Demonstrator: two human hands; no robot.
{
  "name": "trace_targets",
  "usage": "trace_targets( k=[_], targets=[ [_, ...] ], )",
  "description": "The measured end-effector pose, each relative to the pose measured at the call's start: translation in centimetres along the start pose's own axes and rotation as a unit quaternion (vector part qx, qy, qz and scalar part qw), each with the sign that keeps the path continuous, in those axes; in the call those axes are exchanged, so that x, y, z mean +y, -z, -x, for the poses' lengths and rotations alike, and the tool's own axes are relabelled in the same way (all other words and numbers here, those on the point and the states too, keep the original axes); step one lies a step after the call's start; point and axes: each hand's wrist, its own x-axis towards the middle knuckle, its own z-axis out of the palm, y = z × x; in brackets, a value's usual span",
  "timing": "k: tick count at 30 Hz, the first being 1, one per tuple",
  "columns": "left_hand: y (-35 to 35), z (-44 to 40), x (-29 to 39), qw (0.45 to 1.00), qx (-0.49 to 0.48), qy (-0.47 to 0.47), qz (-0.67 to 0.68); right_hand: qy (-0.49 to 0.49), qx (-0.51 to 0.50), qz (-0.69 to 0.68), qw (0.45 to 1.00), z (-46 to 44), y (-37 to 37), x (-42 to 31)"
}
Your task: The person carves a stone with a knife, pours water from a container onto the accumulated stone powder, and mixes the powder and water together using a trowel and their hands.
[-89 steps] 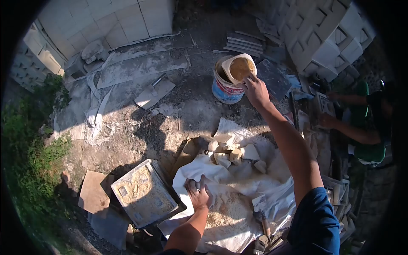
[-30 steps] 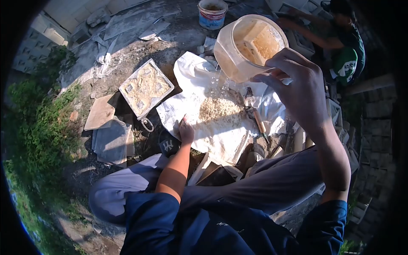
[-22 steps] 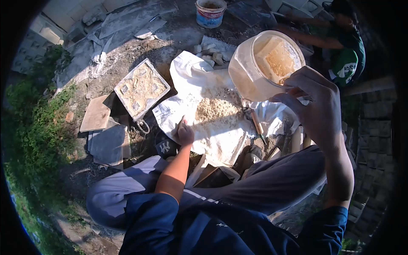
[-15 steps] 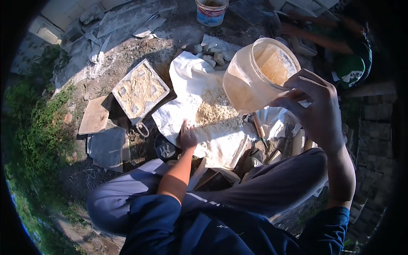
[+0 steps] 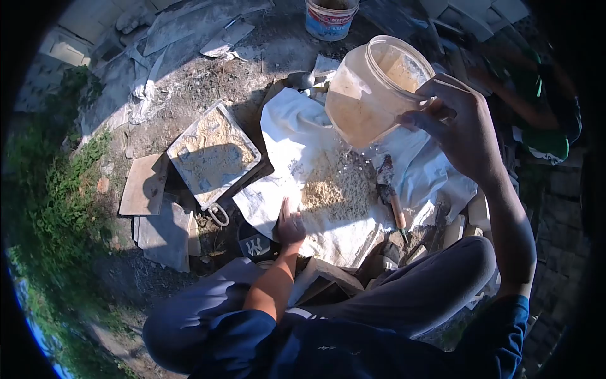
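Note:
My right hand point(image 5: 456, 126) pinches the rim of a cloudy plastic tub point(image 5: 356, 101), raised and tilted above a white sheet point(image 5: 284, 142). Pale residue coats the tub's inside. Below it, a crumbly yellowish heap point(image 5: 331, 192) is spread on the sheet. My left hand point(image 5: 291, 227) rests at the sheet's near left edge beside the heap, fingers stretched out and nothing visible in them. To the right of the heap lies a trowel point(image 5: 396, 208) with a wooden handle, its blade smeared with pale material.
On the left sits a square tray point(image 5: 205, 196) filled with similar pale material, near flat slabs point(image 5: 144, 185). A labelled bucket point(image 5: 328, 25) stands at the back. Another person's arm point(image 5: 524, 104) shows at upper right. A dark cap point(image 5: 254, 245) lies near my knee.
The tub has moved up and away over the sheet, still in my right hand, and more of the trowel shows. The view has shifted slightly, and a shadow now covers part of the tray.

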Motion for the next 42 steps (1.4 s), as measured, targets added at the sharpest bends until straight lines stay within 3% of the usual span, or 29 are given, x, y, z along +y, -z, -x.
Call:
trace_targets(
  k=[2, 4, 6, 10, 16, 20, 24, 26, 28, 29, 32, 34, 36, 38, 40, 42],
  targets=[
    [0.1, 0.0, 0.1, 1.0, -0.002, 0.002, -0.005, 0.044, 0.042, 0.036, 0.997, -3.5, -0.6, 2.4],
    [0.2, -0.1, 0.3, 1.0, -0.022, 0.022, 0.0, -0.04, 0.058, 0.064, 0.995, -7.6, -1.0, 3.5],
    [0.6, -0.4, 1.0, 0.999, -0.028, 0.032, -0.001, -0.057, 0.069, 0.053, 0.995, -12.1, -2.0, 6.0],
    [0.2, -0.2, 0.3, 0.999, -0.025, 0.034, 0.011, 0.096, 0.186, 0.155, 0.965, -20.3, -6.2, 12.8],
    [0.5, -0.2, 0.7, 0.999, -0.029, 0.044, 0.007, 0.06, 0.251, 0.101, 0.961, -27.0, -14.7, 18.2],
    [0.1, 0.0, -0.2, 0.998, -0.028, 0.051, 0.01, 0.016, 0.388, 0.104, 0.916, -32.0, -17.4, 20.0],
    [0.0, 0.1, -0.5, 0.997, -0.029, 0.061, 0.023, -0.051, 0.274, 0.104, 0.955, -36.5, -17.4, 21.3],
    [0.1, 0.1, -0.3, 0.997, -0.038, 0.066, 0.022, -0.046, 0.295, 0.055, 0.953, -37.0, -17.3, 21.0],
    [0.4, -0.3, 0.1, 0.997, -0.043, 0.065, 0.017, -0.095, 0.207, 0.105, 0.968, -37.8, -17.8, 22.9],
    [0.5, -0.4, 0.3, 0.997, -0.045, 0.061, 0.014, -0.002, 0.254, 0.102, 0.962, -37.9, -18.6, 24.4],
    [0.4, -0.3, 0.3, 0.997, -0.045, 0.062, 0.009, -0.035, 0.196, 0.201, 0.959, -36.2, -18.5, 24.3],
    [0.5, -0.6, 0.3, 0.996, -0.054, 0.065, 0.011, -0.065, 0.183, 0.171, 0.966, -30.8, -17.4, 22.3],
    [0.5, -0.9, 0.7, 0.996, -0.059, 0.071, 0.018, 0.024, 0.138, 0.077, 0.987, -23.9, -15.5, 18.1],
    [0.9, -0.9, 0.9, 0.995, -0.073, 0.064, 0.001, 0.055, 0.16, 0.157, 0.973, -20.0, -16.1, 20.2],
    [0.6, -0.6, 0.6, 0.998, -0.05, 0.025, -0.024, -0.014, 0.2, 0.09, 0.976, -10.9, -15.3, 19.0],
    [0.7, -0.5, 0.4, 0.998, -0.039, -0.012, -0.039, -0.196, 0.22, 0.01, 0.956, -1.5, -16.1, 19.1]
  ],
)
